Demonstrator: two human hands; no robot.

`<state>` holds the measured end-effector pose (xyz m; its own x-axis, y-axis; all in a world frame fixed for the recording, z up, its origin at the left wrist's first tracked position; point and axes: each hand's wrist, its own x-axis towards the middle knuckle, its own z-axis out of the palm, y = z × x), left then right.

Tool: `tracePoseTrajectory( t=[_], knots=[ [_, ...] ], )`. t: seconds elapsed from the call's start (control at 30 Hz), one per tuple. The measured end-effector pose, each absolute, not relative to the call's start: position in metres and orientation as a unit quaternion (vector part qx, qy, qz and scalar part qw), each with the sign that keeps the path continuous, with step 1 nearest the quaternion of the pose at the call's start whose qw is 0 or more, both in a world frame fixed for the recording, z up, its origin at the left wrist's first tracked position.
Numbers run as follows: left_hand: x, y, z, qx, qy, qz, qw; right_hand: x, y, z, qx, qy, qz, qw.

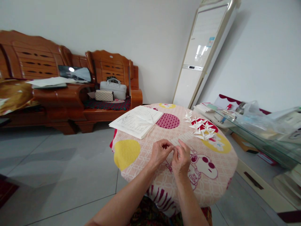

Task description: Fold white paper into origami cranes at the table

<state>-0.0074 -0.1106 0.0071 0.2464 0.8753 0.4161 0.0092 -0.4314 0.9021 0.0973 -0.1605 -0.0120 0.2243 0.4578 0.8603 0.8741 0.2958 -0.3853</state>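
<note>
My left hand (162, 152) and my right hand (181, 157) meet over the round table, fingertips pinched together. Between them is a small pale bit that looks like folded paper, mostly hidden by the fingers. Just beyond my fingers a thin printed paper sheet (182, 138) lies on the patterned tablecloth (150, 172). Several folded white paper cranes (203, 128) are clustered to the right of the sheet. To the left rests a thick stack of printed paper (131, 121), with loose narrow paper pieces (147, 118) on top.
A glass-topped stand (254, 131) with a plastic bag (256, 116) and other clutter adjoins the table at right. Behind stands a tall white air conditioner (192, 59). At back left are wooden seats (110, 66), with a grey handbag (115, 89) on one.
</note>
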Motion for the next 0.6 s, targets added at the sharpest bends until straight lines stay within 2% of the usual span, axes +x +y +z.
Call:
tracePoseTrajectory(
  t=[0.6],
  knots=[
    [-0.0048,-0.1126,0.0043,0.731,0.347,0.504,0.303,0.0968,-0.1591,-0.0131,-0.572,-0.584,-0.190,0.544]
  ],
)
